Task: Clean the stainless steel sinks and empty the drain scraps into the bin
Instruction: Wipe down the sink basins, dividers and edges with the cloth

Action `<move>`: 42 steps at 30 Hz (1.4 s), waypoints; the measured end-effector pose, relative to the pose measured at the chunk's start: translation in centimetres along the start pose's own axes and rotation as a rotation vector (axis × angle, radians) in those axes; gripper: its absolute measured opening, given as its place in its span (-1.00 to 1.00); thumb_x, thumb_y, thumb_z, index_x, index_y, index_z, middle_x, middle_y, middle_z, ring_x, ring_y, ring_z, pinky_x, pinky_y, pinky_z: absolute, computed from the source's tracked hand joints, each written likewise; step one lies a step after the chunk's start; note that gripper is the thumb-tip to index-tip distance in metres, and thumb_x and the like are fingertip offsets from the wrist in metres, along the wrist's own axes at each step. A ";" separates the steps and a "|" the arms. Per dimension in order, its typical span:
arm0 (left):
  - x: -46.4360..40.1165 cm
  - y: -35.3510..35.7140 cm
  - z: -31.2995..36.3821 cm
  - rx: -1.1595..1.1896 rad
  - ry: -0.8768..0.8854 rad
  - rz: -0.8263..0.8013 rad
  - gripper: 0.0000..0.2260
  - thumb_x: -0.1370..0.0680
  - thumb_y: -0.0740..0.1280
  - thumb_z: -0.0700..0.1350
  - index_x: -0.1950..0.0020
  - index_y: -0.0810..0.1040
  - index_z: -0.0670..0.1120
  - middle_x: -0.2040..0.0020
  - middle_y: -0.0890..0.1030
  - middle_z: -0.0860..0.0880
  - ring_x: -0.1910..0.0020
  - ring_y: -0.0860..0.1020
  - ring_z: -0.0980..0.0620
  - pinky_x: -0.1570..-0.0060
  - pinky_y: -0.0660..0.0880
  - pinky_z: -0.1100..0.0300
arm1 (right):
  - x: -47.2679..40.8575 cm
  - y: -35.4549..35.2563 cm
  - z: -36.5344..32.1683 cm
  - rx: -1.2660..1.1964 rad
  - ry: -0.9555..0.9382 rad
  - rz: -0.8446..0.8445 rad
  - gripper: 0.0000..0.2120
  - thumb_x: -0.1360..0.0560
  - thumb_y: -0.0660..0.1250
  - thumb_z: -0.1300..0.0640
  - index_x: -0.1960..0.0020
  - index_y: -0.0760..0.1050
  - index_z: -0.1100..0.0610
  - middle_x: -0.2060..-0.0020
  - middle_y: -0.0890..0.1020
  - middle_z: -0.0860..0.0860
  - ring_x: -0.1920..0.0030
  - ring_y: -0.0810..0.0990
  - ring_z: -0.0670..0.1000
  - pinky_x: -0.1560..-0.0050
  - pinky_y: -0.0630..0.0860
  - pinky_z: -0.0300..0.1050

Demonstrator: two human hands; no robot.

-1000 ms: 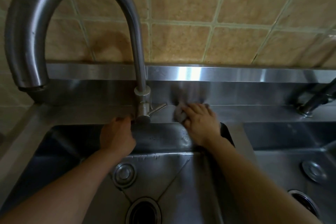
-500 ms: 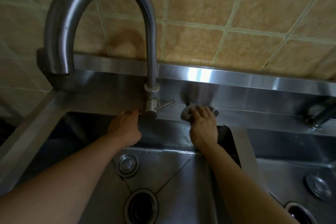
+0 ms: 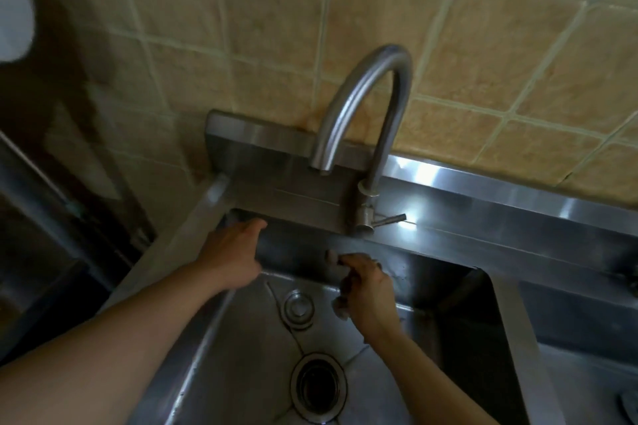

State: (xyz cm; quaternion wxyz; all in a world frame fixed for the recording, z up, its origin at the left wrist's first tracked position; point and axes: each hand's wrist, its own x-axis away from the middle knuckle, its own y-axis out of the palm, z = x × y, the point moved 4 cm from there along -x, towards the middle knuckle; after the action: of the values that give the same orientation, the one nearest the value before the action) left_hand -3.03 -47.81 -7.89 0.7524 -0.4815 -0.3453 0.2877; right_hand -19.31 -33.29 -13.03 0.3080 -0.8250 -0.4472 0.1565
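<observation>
Both bare arms reaching forward, hands working apart.
Left arm stretching in from lower left, forearm bare, left hand (image 3: 232,254) lying palm down with fingers straight and together, thumb side toward the right, pressing flat against a surface. Right arm coming up from lower right, wrist bent, right hand (image 3: 363,286) curling its fingers (image 3: 348,260) tight, knuckles up, gripping a small greyish wad, bits of it poking out at the fingertips and under the palm. Hands staying well apart, right one slightly lower.
</observation>
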 end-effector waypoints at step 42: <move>-6.9 -5.0 -18.1 0.294 0.141 0.303 -0.61 -0.49 0.25 -0.32 -0.30 0.37 -0.10 -0.30 0.41 -0.07 -0.32 0.33 -0.02 -0.19 0.25 0.28 | -14.6 20.9 -17.0 0.495 -0.094 0.051 -0.26 -0.38 -0.19 -0.18 -0.45 0.32 0.05 -0.42 0.31 0.14 -0.42 0.26 0.16 -0.37 -0.06 -0.12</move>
State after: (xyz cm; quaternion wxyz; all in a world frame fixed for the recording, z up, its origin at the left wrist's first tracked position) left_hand 7.77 -64.44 -10.32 0.7850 -0.4319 -0.1696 0.4104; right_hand -4.90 -60.29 -13.86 0.4756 -0.7273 -0.3880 0.3071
